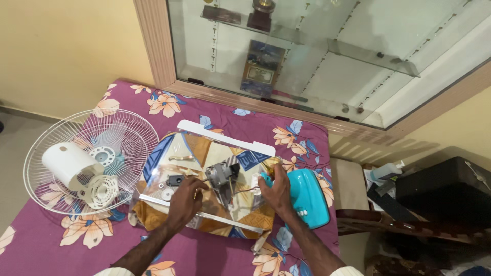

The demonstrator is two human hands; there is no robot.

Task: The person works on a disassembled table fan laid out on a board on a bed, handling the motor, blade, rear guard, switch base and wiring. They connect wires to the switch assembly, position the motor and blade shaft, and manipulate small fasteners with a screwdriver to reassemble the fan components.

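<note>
Centrally, the grey fan motor is seen on the patterned tray, left hand resting half-closed beside it (grip contents unclear), right hand closed on the teal base; steadying is advised.

My left hand covers whatever sits under its fingers on the clear tray, and my right hand hides part of the teal fan base. The small parts beside the motor are too tiny for me to identify. Both my forearms run off the bottom edge.
</note>
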